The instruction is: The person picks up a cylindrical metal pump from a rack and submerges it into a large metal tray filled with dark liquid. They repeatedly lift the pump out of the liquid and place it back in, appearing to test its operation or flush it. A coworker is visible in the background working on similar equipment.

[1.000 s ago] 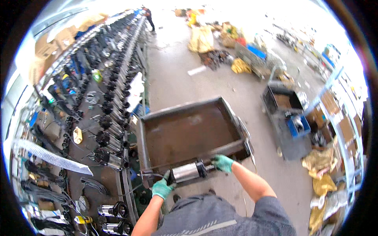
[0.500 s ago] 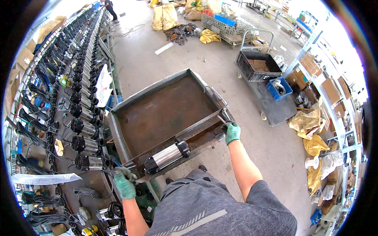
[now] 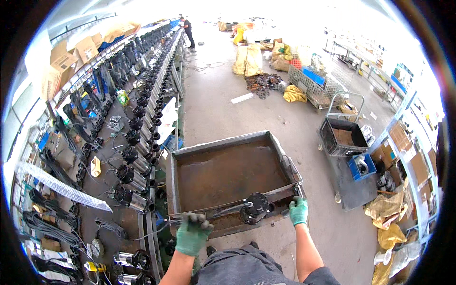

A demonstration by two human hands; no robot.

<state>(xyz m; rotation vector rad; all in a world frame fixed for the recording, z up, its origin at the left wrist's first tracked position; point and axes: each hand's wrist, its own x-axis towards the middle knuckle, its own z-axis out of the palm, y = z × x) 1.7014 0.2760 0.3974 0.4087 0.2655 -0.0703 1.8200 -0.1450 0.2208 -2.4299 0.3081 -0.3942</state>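
Note:
A shallow rectangular metal tank of brownish water stands in front of me. On the ledge along its near side a cylindrical pump shows its black round end towards me, with a thin cable running left from it. My left hand, in a green glove with dark fingertips, is by the ledge's left end beside the cable. Its fingers are curled, and what they hold is hidden. At the ledge's right end my green-gloved right hand closes on a rod-like handle.
On the left a long bench carries rows of steel pumps, coiled black cables and a strip of bubble wrap. Right of the tank stands a cart with a black crate and a blue bin. A person stands far off beside the bench.
The view has tilted up. The pump, earlier lying lengthwise along the ledge, now shows its end. My left hand has come over the ledge's left end; my right hand stays at the ledge's right end.

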